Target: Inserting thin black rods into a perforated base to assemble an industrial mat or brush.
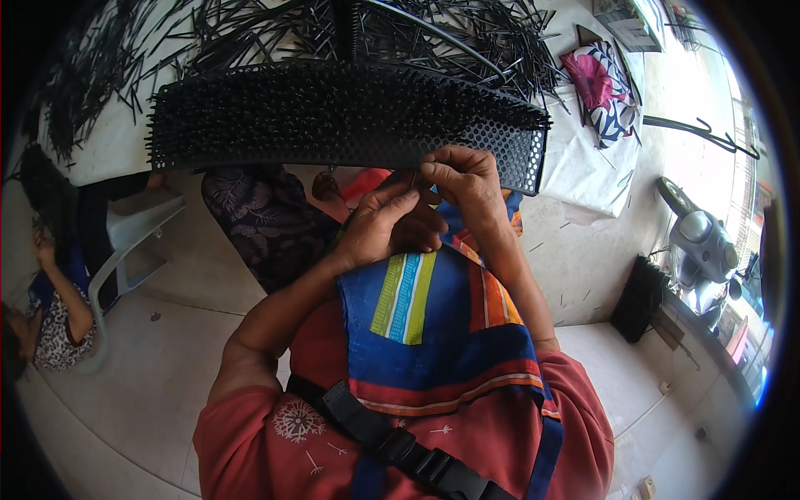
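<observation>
A long, curved black perforated panel (333, 156) spans the view in front of me. Black bristle-like strips (333, 104) stick out densely from its holes, while bare holes show along the near edge and at the right end. My right hand (468, 182) is at the panel's near edge, thumb and forefinger pinched together. Just below and to its left is my left hand (382, 223), its fingers curled and thumb pressed in. The fingertips of both hands nearly meet; what they grip is too small and dark to make out.
Loose black strips (450, 37) lie heaped on the white-covered table (587, 179) behind the panel. A patterned cloth bundle (600, 87) rests at the table's right. Another person (71, 321) sits at the left by a white plastic chair (137, 229). A motor scooter (700, 242) stands at the right.
</observation>
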### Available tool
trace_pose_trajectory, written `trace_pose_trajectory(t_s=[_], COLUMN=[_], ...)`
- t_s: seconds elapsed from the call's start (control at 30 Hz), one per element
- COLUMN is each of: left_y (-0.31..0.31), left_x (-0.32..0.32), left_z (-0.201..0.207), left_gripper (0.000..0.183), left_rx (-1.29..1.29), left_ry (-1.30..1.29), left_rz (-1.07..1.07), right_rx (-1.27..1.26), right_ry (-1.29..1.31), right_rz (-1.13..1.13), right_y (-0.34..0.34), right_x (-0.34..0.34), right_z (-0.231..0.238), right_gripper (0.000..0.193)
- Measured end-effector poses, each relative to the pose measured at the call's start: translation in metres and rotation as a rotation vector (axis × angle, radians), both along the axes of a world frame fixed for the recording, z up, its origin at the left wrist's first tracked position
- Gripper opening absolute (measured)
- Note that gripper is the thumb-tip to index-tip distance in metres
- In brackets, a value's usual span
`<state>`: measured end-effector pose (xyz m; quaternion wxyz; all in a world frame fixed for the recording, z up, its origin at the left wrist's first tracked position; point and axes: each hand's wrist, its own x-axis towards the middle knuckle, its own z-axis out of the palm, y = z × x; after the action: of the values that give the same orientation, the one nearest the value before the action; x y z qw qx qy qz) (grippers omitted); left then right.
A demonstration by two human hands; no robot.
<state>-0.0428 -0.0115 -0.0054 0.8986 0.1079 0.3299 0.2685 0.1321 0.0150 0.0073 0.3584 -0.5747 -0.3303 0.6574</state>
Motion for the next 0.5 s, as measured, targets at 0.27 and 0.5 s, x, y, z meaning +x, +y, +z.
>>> trace_pose_trajectory(t_s=[0.27, 0.5], left_y=[0.005, 0.005], left_x=[0.003, 0.005], left_z=[-0.005, -0.012], left_gripper=[0.032, 0.030], left_rx=[0.103, 0.070], left_ry=[-0.049, 0.129], left_rz=[-0.109, -0.020], right_rx=[-0.049, 0.196], right_ry=[0.131, -0.094], right_rz=[-0.102, -0.226], right_y=[-0.007, -0.009], right_x=[-0.002, -0.001], right_z=[-0.003, -0.004], right_gripper=[0.007, 0.004])
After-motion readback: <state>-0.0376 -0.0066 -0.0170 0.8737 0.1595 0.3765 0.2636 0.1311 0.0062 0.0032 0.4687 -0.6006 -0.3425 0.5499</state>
